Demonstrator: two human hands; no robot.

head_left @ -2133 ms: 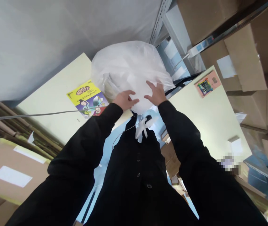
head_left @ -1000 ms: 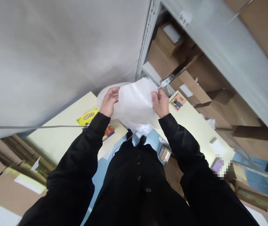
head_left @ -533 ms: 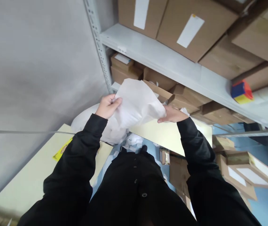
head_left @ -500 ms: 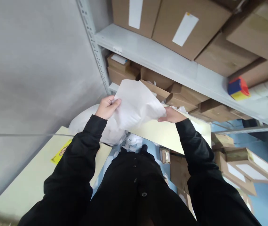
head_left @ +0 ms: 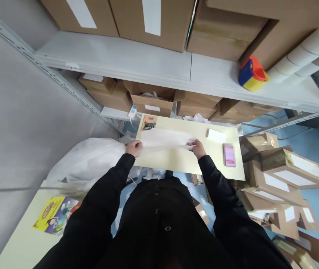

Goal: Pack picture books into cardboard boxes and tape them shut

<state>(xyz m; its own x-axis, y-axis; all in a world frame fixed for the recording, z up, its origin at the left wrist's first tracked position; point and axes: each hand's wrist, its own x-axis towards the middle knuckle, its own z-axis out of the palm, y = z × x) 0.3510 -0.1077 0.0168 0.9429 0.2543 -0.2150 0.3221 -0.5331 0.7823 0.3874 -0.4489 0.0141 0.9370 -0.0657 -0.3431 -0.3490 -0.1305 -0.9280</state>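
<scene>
White, thin and softly creased, the sheet [head_left: 166,139] spans the left part of the pale desk [head_left: 176,162]; whether it touches the surface is hard to tell. Both hands are closed on it: the left hand [head_left: 133,148] pinches one end by the desk's left edge, the right hand [head_left: 198,148] the other, some fingers hidden. A printed card [head_left: 149,121] lies at the back left corner. Toward the back right corner sits a white block [head_left: 216,135]; near the right edge, a pink thing [head_left: 229,155] is pixelated. Left of the desk, a bulging sack [head_left: 89,157] is partly hidden, and a black sleeve [head_left: 100,201] cuts off the glossy booklet [head_left: 54,215].
</scene>
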